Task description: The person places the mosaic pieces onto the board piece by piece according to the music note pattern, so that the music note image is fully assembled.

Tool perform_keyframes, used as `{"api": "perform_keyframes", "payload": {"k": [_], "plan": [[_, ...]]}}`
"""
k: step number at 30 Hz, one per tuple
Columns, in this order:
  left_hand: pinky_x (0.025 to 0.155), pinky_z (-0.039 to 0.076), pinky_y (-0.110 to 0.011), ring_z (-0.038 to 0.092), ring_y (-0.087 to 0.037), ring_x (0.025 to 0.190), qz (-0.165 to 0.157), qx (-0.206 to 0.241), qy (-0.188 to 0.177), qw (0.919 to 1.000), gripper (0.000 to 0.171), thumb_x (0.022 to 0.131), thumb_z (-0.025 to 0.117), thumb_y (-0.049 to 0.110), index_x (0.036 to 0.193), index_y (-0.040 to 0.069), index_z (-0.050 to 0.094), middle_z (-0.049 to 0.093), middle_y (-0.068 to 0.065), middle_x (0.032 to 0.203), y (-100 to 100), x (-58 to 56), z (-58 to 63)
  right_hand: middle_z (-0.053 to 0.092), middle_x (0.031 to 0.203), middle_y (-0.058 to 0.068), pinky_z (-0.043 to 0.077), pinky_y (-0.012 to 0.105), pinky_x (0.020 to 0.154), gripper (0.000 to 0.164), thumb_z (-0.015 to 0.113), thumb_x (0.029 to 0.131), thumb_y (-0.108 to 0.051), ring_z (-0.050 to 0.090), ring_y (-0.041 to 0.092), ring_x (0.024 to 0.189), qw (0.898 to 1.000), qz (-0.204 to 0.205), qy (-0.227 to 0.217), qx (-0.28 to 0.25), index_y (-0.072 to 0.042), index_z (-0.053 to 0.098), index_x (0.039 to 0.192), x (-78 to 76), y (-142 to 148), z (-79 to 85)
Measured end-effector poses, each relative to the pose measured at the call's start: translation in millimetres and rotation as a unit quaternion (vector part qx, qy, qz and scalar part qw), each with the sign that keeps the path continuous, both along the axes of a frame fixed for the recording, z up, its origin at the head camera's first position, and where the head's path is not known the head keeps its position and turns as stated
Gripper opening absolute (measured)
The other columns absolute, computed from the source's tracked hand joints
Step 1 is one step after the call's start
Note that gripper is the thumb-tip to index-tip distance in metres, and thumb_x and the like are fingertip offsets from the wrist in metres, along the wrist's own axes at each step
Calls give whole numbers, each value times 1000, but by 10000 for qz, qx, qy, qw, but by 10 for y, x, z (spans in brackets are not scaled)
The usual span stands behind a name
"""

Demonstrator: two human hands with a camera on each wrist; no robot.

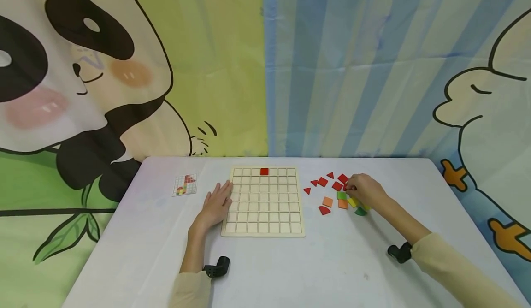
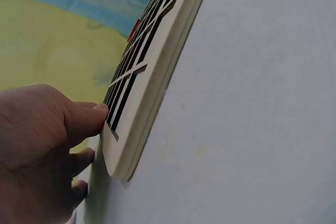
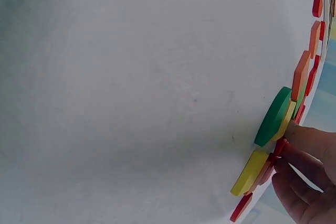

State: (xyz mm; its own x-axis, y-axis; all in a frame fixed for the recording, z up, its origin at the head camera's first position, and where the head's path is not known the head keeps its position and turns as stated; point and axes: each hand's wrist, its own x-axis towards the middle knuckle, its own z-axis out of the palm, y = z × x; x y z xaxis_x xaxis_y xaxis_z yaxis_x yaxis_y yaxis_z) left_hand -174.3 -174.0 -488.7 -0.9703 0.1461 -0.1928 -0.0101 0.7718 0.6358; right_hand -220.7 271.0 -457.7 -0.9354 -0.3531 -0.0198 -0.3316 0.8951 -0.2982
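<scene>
A wooden grid board (image 1: 261, 236) lies flat on the table, with one red square (image 1: 264, 172) in its top row. My left hand (image 1: 216, 204) rests along the board's left edge, fingers extended; the left wrist view shows the thumb touching the rim. Over the loose pieces at the right, my right hand (image 1: 366, 189) pinches a small red piece (image 3: 281, 146) between thumb and fingers; its full shape is hidden. Near those fingers lie a green rounded piece (image 3: 274, 116), a yellow piece (image 3: 250, 173), a light green square (image 1: 341, 195) and an orange square (image 1: 342, 204).
Several red triangles and squares, including a red square (image 1: 322, 182), are scattered between board and right hand. A red quarter-round piece (image 1: 324, 210) lies nearer. At the far left is a pattern card (image 1: 185, 185) with a coloured grid. A printed curtain (image 1: 315, 68) hangs behind the table.
</scene>
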Motion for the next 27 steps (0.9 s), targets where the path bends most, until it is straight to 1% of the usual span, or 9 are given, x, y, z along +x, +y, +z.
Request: {"api": "perform_keyframes", "payload": {"k": [5,9,14,20,24,27], "plan": [[121,-5,-58,0,-34,153,-13,-27,62,10000,54,103,40,14,154,8,24,16,-9,164,4,-8,15,71,86,9,58,37,71,5,74,82,-6,59,20,75,9999,-52,-38,-92,-1,74,84,-26,13,-11],[122,-5,-57,0,-33,153,-5,-60,40,10000,54,103,41,15,154,8,24,16,-9,164,5,1,16,71,84,8,56,34,68,4,74,82,-6,57,18,73,9999,-28,-18,-151,-2,74,82,-25,23,-23],[121,-4,-58,1,-34,153,-10,-25,53,10000,54,102,41,15,154,7,25,16,-10,164,1,20,9,70,81,6,52,30,64,6,75,81,-6,54,17,70,9997,60,114,-192,-1,74,80,-12,31,-44],[121,-4,-58,2,-34,153,3,-29,56,10000,54,103,41,14,154,7,25,16,-10,164,-16,28,-14,70,80,7,51,29,63,6,75,82,-7,53,16,68,9998,-3,100,-151,-1,74,81,-3,14,-69],[121,-3,-59,3,-36,152,-5,-51,119,9999,54,102,42,13,153,7,25,17,-11,163,-13,30,-19,69,81,7,48,28,61,5,75,82,-7,52,15,67,9996,-9,273,-45,-3,74,80,13,11,-68],[122,-5,-58,1,-34,153,9,-2,71,10000,54,102,41,13,154,7,25,17,-10,164,-5,25,-12,69,80,7,47,27,61,5,76,81,-7,51,15,66,9991,15,434,35,-4,73,79,22,17,-65]]}}
